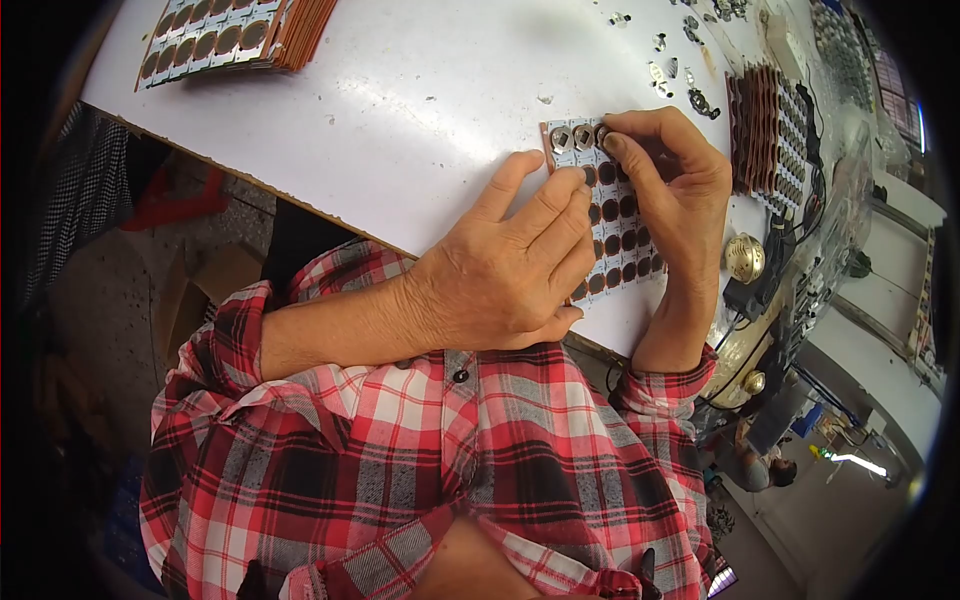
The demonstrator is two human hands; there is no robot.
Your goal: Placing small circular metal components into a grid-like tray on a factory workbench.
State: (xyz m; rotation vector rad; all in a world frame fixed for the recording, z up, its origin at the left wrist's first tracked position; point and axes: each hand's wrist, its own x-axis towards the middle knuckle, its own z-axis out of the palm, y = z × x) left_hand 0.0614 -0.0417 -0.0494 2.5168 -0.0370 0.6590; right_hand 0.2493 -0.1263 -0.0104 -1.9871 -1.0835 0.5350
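A panel of small circuit boards (612, 240) lies on the white table in front of me, with rows of dark round spots on pale boards. Two round silvery metal pieces (572, 138) sit along its far row. My right hand (678, 175) pinches another small round metal piece (602, 134) between thumb and index finger at that row, beside those two. My left hand (515, 250) lies over the panel's left side, its fingers apart and bent, resting on the boards and partly hiding them. Its thumb is by the near edge.
A stack of similar panels (215, 40) stands at the far left of the table (400, 100). Loose metal pieces (690, 85) are scattered at the far right. Further right is another stack of panels (768, 135), with a round metal object (744, 257) and black cables nearer me.
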